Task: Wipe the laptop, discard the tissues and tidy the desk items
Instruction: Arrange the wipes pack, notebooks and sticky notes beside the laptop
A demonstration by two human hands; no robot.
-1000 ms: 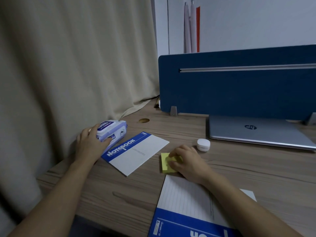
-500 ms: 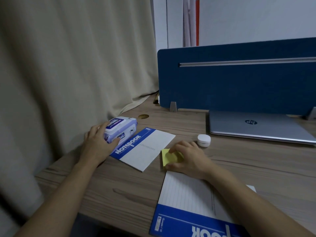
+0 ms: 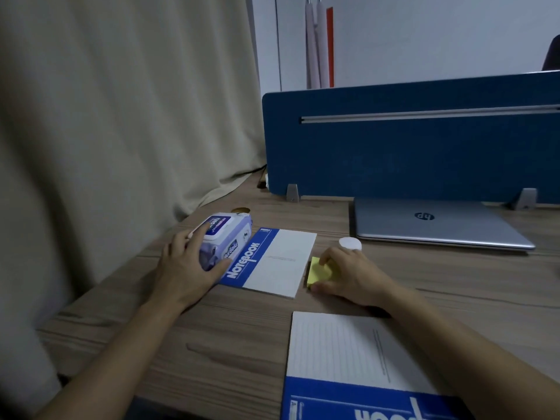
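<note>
My left hand (image 3: 188,265) grips a purple-and-white pack of wet wipes (image 3: 222,237) at the desk's left side, next to a blue-and-white notebook (image 3: 272,262). My right hand (image 3: 353,277) rests on a yellow sticky-note pad (image 3: 318,272), fingers pinching its top edge. A closed silver laptop (image 3: 436,222) lies at the back right. A small white round case (image 3: 350,244) sits just behind my right hand. A second notebook (image 3: 348,368) lies near the front edge, partly under my right forearm.
A blue desk divider (image 3: 409,140) stands behind the laptop. A beige curtain (image 3: 121,116) hangs along the left edge of the wooden desk (image 3: 227,328). A round cable hole (image 3: 241,210) shows behind the wipes pack.
The view has shifted so everything sits further right. My left hand keeps hold of the wipes pack, which now lies against the notebook's edge. My right hand stays on the sticky notes.
</note>
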